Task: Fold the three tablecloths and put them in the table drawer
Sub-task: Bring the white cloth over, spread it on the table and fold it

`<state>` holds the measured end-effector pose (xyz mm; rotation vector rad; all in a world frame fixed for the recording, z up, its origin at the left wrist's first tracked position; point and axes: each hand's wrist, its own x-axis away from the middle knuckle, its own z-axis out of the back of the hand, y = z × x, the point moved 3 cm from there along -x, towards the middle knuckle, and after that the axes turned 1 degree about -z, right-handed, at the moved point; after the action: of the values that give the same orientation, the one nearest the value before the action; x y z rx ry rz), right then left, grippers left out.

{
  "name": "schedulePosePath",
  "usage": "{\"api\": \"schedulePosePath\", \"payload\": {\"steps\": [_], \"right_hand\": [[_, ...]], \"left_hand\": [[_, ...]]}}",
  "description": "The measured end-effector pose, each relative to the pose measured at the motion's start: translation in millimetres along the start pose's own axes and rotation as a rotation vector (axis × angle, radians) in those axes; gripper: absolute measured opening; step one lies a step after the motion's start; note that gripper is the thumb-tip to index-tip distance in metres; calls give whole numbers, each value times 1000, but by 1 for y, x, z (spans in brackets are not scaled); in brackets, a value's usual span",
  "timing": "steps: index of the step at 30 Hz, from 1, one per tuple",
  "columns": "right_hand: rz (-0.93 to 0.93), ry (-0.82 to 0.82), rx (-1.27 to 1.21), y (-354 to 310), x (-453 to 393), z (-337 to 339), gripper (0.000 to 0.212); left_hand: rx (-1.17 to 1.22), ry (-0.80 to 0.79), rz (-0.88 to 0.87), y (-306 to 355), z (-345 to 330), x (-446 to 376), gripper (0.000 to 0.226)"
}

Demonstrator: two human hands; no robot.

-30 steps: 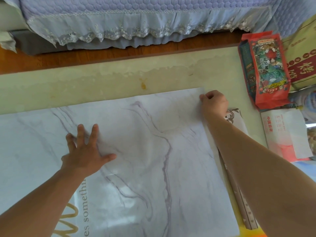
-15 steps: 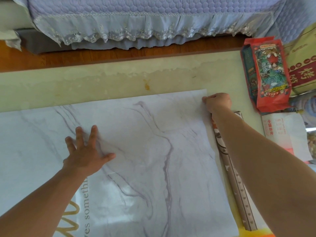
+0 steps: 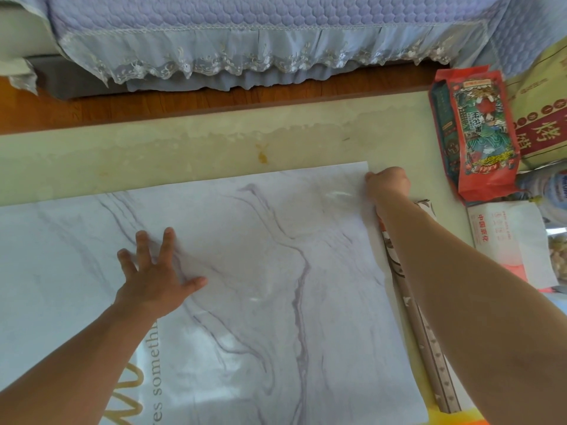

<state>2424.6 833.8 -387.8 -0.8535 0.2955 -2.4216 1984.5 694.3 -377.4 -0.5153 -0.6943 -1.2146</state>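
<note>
A marble-patterned tablecloth [image 3: 276,286] lies flat across the pale green table [image 3: 184,154], filling the left, centre and lower part of the frame; gold lettering and dark print show on it at the lower left. The left hand [image 3: 153,277] rests on the cloth left of centre, palm down with its fingers straight and spread wide — it holds nothing, only presses the sheet flat. Above, along the top of the frame, a lilac quilted cover with a lace frill [image 3: 260,41] hangs over a strip of brown wooden floor [image 3: 214,99].

Right of centre, the right hand [image 3: 388,184] sits at the cloth's far right corner, its fingers curled tight, pinching the cloth's edge there. Under that forearm, just beside the cloth's right edge, lies a second patterned sheet [image 3: 429,342], folded or rolled — I cannot tell which. At the upper right of the frame, well apart from the cloth, stand a red snack packet [image 3: 478,130], a white paper packet [image 3: 506,237] below it, and a tan sack with red characters [image 3: 543,118] at the edge.
</note>
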Motion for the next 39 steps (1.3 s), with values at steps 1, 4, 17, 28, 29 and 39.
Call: {"api": "schedulePosePath", "payload": {"steps": [1,4,17,28,29,39], "right_hand": [[6,2,3,1,-1,0,34],[11,9,-1,3,-4,-2,39],[104,0,116,1,-4,-5,39],[87,36,129,0,-5,-7,42],[82,35,126,1,-6,-7,42],[60,39,94,0,-2,-7,44]], "left_hand": [[1,-1,0,0,0,0,124],[-10,-1,-3,0,-1,1,123],[33,-3,-3,-7,-7,13,124],[45,2,-5,-3,0,9,126],[52,-1,-4,-3,-1,10,126],[29,15,3,-4,-3,10,125]]}}
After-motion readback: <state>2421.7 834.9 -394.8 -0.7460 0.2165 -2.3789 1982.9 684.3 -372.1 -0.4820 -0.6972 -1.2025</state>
